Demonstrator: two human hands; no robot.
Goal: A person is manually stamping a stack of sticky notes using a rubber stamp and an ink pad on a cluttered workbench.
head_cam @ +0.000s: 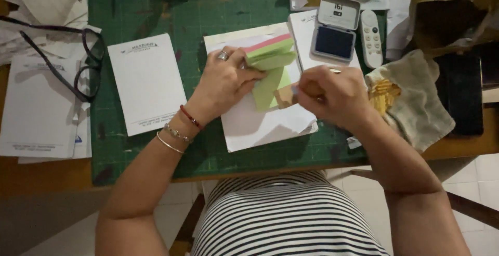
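Observation:
My left hand presses down on a small stack of green and pink paper sheets, fingers bent over its left edge. My right hand is closed around a wooden-handled stamp, whose block rests on a green sheet just below the stack. Both sit on a white sheet of paper on the green cutting mat. An open ink pad with a dark blue pad lies just behind my right hand.
A white notepad lies left of my left hand. Dark-rimmed glasses rest on papers at the far left. A white remote, a stained cloth, a black tablet and a crumpled brown bag lie at the right.

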